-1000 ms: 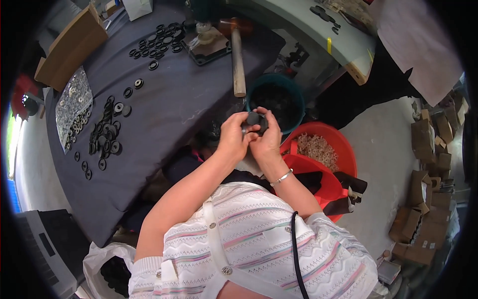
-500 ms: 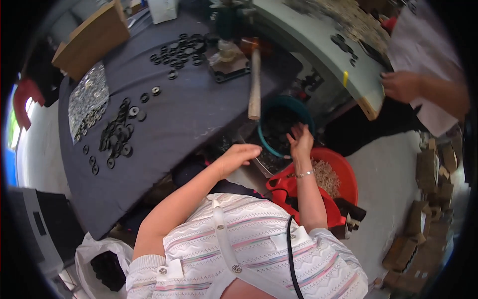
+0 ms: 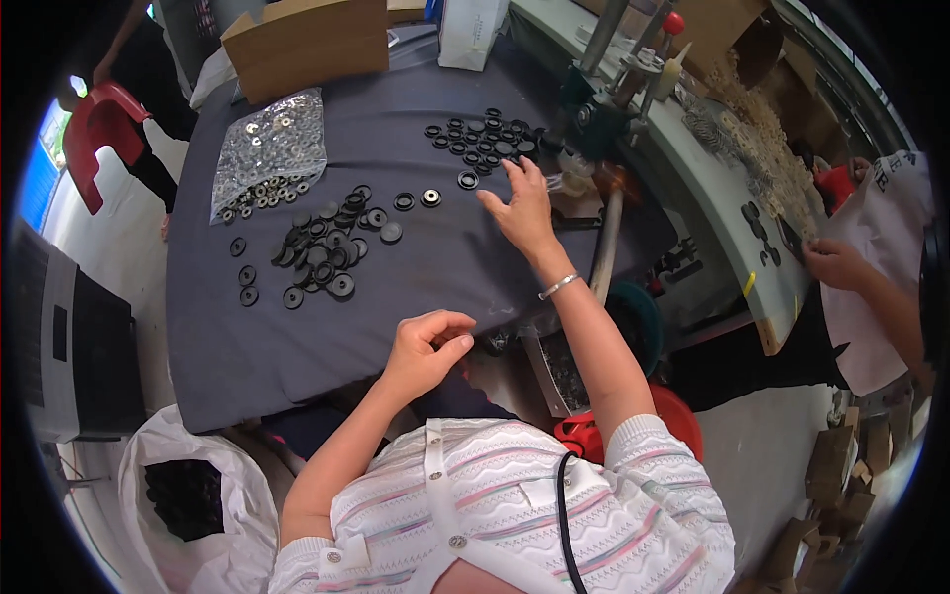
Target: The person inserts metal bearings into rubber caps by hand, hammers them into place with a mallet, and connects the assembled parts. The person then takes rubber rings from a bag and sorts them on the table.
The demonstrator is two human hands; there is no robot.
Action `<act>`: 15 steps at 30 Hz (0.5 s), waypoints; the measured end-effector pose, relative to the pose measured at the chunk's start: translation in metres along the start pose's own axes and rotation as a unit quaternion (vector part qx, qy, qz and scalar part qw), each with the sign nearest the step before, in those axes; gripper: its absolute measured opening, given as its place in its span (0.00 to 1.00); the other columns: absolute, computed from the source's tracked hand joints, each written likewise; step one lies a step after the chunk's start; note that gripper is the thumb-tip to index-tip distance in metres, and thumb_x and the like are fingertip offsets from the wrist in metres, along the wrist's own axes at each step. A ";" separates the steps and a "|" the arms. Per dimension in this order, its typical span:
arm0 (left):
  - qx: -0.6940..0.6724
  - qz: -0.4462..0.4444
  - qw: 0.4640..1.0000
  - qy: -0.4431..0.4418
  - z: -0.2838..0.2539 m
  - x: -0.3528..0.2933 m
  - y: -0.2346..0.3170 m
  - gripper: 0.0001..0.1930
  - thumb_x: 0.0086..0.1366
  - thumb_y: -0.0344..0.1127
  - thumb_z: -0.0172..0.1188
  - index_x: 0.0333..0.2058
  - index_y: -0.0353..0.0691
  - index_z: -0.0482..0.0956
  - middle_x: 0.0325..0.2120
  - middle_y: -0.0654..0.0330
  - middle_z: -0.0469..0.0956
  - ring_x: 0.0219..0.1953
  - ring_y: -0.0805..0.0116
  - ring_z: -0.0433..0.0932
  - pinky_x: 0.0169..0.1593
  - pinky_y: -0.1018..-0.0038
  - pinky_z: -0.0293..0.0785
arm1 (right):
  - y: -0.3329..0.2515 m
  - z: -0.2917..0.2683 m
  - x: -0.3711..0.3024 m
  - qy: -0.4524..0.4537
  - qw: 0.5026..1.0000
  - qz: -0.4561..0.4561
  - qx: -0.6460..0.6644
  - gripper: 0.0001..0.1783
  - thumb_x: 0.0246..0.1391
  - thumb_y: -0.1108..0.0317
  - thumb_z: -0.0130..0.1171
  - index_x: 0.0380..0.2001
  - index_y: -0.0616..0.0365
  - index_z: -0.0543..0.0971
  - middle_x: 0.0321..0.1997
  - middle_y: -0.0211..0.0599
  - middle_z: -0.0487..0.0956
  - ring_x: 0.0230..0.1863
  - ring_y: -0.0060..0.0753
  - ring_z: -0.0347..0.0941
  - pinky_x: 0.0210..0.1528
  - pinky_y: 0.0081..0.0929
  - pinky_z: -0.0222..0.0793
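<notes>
My right hand (image 3: 522, 210) is over the far right of the dark cloth, fingers spread and nothing in them. Its fingertips are beside a group of black round rings (image 3: 485, 141), and one loose ring (image 3: 468, 180) lies just left of them. By the near table edge is my left hand (image 3: 426, 348), its fingers curled toward the thumb; anything inside them is hidden. A ring with a pale metal centre (image 3: 430, 197) lies beyond it, with another black ring (image 3: 404, 201) alongside. Farther left is a heap of black round parts (image 3: 332, 247).
A clear bag of small metal rings (image 3: 272, 144) and a cardboard box (image 3: 307, 49) are at the far left. Right of my right hand stands a hand press (image 3: 609, 114), with a wooden-handled hammer (image 3: 606, 247) near it. A co-worker's hand (image 3: 836, 265) is at the right-hand table.
My right hand has risen from the teal bucket to the far rings on the cloth. My left hand stays near the table edge, fingers still curled. The view has shifted.
</notes>
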State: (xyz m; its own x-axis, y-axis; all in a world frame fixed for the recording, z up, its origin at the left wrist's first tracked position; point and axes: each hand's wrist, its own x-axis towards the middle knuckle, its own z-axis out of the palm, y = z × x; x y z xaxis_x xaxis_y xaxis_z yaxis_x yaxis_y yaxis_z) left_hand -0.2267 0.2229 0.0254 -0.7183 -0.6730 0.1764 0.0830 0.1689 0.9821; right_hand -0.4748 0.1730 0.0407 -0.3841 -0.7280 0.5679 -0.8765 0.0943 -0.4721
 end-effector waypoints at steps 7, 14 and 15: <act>0.091 0.070 0.991 0.072 -0.033 0.005 0.006 0.06 0.55 0.23 0.59 0.33 0.31 0.79 0.24 0.59 0.78 0.24 0.75 0.75 0.29 0.80 0.69 | 0.008 0.070 0.040 -0.154 0.972 -0.006 -0.178 0.41 0.50 0.44 0.58 0.63 0.52 0.62 0.68 0.56 0.53 0.71 0.56 0.41 0.67 0.58 0.36; 0.175 0.118 0.963 0.167 -0.070 -0.020 -0.003 0.06 0.54 0.22 0.58 0.32 0.32 0.78 0.22 0.59 0.76 0.19 0.73 0.72 0.23 0.79 0.66 | 0.031 0.093 0.087 -0.106 0.945 -0.033 -0.309 0.32 0.55 0.47 0.54 0.59 0.50 0.66 0.66 0.48 0.59 0.70 0.53 0.45 0.64 0.69 0.35; 0.192 0.125 0.952 0.201 -0.076 -0.024 -0.002 0.05 0.54 0.21 0.58 0.31 0.32 0.78 0.21 0.59 0.75 0.18 0.74 0.71 0.23 0.79 0.66 | 0.027 0.097 0.087 -0.078 0.950 -0.046 -0.298 0.31 0.54 0.49 0.55 0.57 0.51 0.67 0.64 0.48 0.62 0.68 0.53 0.50 0.64 0.65 0.40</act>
State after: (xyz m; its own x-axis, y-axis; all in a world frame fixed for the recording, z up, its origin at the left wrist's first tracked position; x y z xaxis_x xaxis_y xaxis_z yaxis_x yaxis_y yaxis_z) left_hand -0.1568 0.1839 0.0239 -0.3804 -0.7854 0.4882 -0.0978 0.5591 0.8233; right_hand -0.5037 0.0469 0.0119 -0.2901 -0.8396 0.4592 -0.9311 0.3585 0.0672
